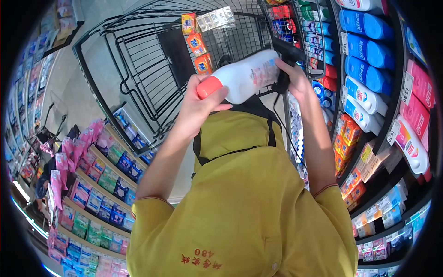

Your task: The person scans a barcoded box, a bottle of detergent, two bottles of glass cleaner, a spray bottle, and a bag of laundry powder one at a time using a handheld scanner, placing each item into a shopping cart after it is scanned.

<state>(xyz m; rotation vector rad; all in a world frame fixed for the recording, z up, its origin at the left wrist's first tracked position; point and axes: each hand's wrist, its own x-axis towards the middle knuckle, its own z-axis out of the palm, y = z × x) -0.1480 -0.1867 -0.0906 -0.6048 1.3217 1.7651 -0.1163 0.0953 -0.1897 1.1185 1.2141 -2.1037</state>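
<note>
A white plastic bottle [247, 76] with a red cap and printed label lies tilted across the space in front of my chest. My left hand [205, 99] is closed around its cap end, with the thumb over the cap's lower edge. At the bottle's base, my right hand [295, 78] is closed around a black handheld scanner [290, 51] with a cord hanging from it. One fingertip of that hand overlaps the bottle's base in this view; the other fingers are mostly hidden.
A black wire shopping cart [138, 69] stands right in front, with orange boxed packs [197, 45] and a silvery pack [216, 19] in it. Shelves of blue bottles [364, 48] rise close on the right. Shelves of packets [99, 177] curve along the left.
</note>
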